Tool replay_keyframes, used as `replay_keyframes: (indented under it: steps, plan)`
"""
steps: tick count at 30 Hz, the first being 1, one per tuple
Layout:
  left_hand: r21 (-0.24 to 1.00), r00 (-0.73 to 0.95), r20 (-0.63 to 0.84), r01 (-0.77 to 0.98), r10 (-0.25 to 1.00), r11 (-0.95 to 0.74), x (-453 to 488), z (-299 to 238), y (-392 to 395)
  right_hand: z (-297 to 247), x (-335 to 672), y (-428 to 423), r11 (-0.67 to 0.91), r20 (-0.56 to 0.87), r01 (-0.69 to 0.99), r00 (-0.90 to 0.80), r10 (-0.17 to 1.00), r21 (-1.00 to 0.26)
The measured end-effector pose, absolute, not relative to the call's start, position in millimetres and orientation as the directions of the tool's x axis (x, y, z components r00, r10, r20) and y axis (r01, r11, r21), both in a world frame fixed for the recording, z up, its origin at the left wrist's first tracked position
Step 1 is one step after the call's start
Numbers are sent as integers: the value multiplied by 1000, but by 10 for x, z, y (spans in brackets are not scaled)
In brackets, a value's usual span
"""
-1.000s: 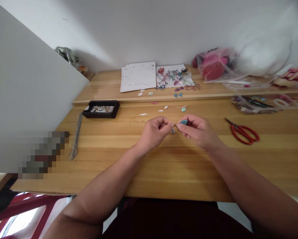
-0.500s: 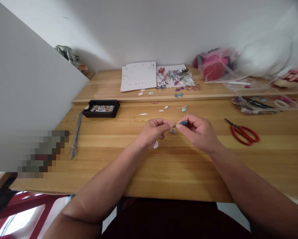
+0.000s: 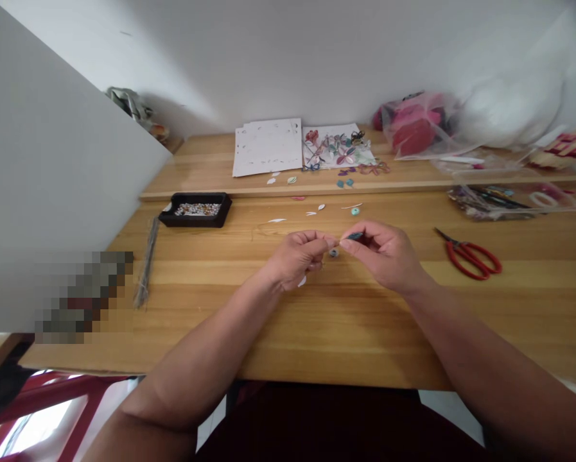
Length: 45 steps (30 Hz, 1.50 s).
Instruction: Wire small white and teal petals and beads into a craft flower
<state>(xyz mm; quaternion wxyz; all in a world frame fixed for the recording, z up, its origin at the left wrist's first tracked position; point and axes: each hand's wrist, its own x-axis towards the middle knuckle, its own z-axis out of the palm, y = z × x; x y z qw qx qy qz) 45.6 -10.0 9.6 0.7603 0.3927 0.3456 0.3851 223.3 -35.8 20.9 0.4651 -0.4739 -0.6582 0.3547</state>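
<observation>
Teal piece (image 3: pixel 355 236), small and flat, sits pinched between the thumb and forefinger of the right hand (image 3: pixel 384 256), just above the wooden table (image 3: pixel 316 333) near its middle. The left hand (image 3: pixel 298 258) faces it, fingers curled and thumb pressed to forefinger, its fingertips almost touching the right hand's. Whether it grips anything is too small to tell. A tiny grey coil (image 3: pixel 334 253) lies on the table just below the meeting fingertips, and a white petal shape (image 3: pixel 302 281) shows under the left hand. Red scissors (image 3: pixel 471 258) lie well to the right. A black tray (image 3: pixel 196 210) of beads sits far left, beside a bundle of thin stems (image 3: pixel 146 263).
</observation>
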Motion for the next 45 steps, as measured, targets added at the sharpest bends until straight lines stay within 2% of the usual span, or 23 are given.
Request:
replay_keyframes:
  steps: [5,18,21,26,28,30,33,36,41,45]
  plan:
    - [860,470,-234,-309,851,406,461,104,-103,219,2251,-346,288,265,262,-121,957,-921]
    - [945,367,-195,-176,910,274,426,93,-80,188,2255,-344,257,221,282,-152,963,-925]
    - [946,367,-196,-175,909,274,437,88,-85,185,2254,-328,192,158,220,-162,974,-956]
    - [896,438,-203,-279,876,347,447,105,-101,163,2272,-309,-3,-9,32,-174,985,-999]
    - [878,431,-218,-305,876,368,450,115,-101,168,2273,-323,65,59,33,-168,984,-997]
    - [869,407,-233,-321,883,377,454,124,-98,176,2264,-349,228,208,129,-157,966,-965]
    - [858,400,-261,-321,879,401,461,142,-98,176,2246,-387,453,423,369,-166,891,-811]
    - [851,424,-276,-309,863,424,462,155,-108,165,2235,-395,528,508,468,-181,842,-708]
    - [870,433,-253,-291,865,399,449,132,-116,180,2233,-372,489,481,390,-126,868,-780]
    - [888,453,-203,-288,868,358,437,101,-116,173,2259,-324,264,258,242,-59,964,-934]
